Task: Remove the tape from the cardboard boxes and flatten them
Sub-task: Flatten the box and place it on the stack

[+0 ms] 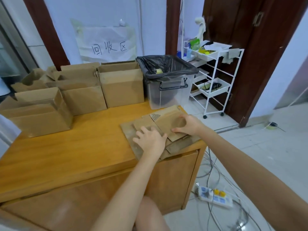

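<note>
A pile of flattened cardboard (131,130) lies at the right end of the wooden table (75,150). My left hand (150,139) presses flat on the pile with spread fingers. My right hand (189,125) lies on the top flattened box (166,120), thumb along its near edge and fingers curved over the board. Several upright open cardboard boxes (122,87) stand along the back and left of the table, the nearest one (41,114) at the left edge.
A clear plastic bin (168,94) lined with a black bag stands at the back right, a wad of tape (159,71) inside. A white wire cart (215,80) stands on the floor to the right. Cables and a power strip (215,196) lie below.
</note>
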`<control>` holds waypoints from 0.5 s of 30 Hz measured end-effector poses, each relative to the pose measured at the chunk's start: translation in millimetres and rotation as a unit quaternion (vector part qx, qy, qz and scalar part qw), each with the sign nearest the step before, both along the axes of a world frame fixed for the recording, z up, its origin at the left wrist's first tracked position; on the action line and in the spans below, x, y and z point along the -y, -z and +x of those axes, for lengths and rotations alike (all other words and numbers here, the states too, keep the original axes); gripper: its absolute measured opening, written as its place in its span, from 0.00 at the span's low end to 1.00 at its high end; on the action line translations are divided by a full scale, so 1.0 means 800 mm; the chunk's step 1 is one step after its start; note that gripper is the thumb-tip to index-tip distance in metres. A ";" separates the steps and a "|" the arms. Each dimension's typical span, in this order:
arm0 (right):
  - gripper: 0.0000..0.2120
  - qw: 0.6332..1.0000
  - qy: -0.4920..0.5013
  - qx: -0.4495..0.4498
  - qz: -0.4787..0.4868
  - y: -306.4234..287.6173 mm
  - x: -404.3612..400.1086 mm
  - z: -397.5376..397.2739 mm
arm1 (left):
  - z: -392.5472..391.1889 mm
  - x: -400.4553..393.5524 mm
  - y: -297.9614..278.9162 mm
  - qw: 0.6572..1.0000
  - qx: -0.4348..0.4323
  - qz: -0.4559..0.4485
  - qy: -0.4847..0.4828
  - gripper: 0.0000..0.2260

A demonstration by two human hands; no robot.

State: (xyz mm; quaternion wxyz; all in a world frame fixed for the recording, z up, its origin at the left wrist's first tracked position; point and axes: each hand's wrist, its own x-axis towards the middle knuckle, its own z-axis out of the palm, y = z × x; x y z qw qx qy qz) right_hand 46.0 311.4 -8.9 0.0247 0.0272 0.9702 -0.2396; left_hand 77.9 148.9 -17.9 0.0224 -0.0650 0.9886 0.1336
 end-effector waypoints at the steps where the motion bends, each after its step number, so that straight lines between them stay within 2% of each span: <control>1: 0.39 1.000 0.000 0.002 0.021 0.006 -0.002 -0.001 | 0.000 -0.002 0.002 1.000 0.009 -0.012 -0.001 0.27; 8: 0.39 0.996 0.013 0.014 0.092 0.029 -0.007 -0.009 | -0.007 -0.010 0.015 0.999 0.031 -0.027 -0.004 0.28; 15: 0.38 0.989 0.058 0.014 0.136 0.041 -0.013 0.001 | -0.025 -0.010 0.020 0.998 0.016 -0.024 0.047 0.29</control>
